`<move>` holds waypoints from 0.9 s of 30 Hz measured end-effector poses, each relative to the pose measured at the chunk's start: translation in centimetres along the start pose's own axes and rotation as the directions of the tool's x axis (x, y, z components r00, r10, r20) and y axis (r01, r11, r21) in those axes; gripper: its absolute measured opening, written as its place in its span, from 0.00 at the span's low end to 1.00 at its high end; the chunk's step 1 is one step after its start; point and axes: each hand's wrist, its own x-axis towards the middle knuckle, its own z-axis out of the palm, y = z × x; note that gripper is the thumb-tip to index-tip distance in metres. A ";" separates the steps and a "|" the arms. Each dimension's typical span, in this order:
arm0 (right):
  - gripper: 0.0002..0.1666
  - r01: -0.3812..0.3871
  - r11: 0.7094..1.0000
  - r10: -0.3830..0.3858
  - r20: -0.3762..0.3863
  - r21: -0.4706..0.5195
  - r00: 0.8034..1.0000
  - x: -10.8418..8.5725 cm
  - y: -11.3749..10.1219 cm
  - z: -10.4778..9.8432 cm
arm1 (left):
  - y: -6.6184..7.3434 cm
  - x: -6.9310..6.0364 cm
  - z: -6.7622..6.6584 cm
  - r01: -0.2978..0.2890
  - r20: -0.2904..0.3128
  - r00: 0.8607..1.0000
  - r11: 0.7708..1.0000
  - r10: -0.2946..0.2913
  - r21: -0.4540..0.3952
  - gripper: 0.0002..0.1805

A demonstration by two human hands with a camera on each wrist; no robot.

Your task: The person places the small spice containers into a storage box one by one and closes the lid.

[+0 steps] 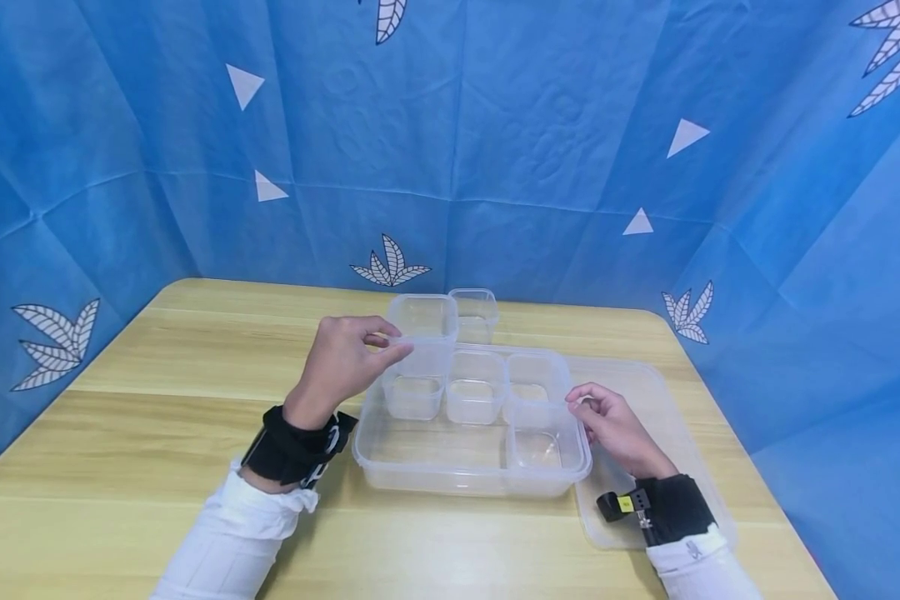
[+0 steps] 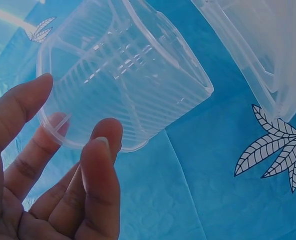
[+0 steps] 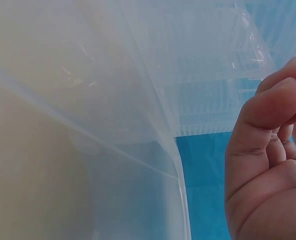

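The left hand (image 1: 341, 362) is pinching a raised cup (image 1: 423, 315) by its rim over the box's back-left part, seemingly keeping its ribbed, clear walls free; the right hand (image 1: 615, 425) is curling beside a front-right cup (image 1: 542, 446), though I cannot tell whether it is grasping; around them a rounded, translucent box (image 1: 468, 481) is corralling 2 further cups (image 1: 475, 400); a flat lid (image 1: 667, 404) is lying rightward on the wood-grained desk (image 1: 120, 467).

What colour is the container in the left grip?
Clear and colourless; the container shows best in the left wrist view.
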 end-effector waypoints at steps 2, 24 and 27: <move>0.14 -0.004 1.000 0.004 0.001 0.000 1.000 0.0 0.0 0.0 | 0.1 -0.1 0.0 -0.002 0.001 1.000 1.000 0.002 -0.003 0.10; 0.14 0.003 1.000 -0.003 0.013 -0.011 1.000 0.1 0.1 -0.2 | 1.5 -0.5 0.1 -0.035 0.036 0.999 0.999 0.035 -0.015 0.10; 0.14 0.001 1.000 -0.001 0.013 -0.007 1.000 0.0 0.1 -0.2 | 1.7 -0.5 0.1 -0.040 0.040 0.998 0.999 0.041 -0.017 0.10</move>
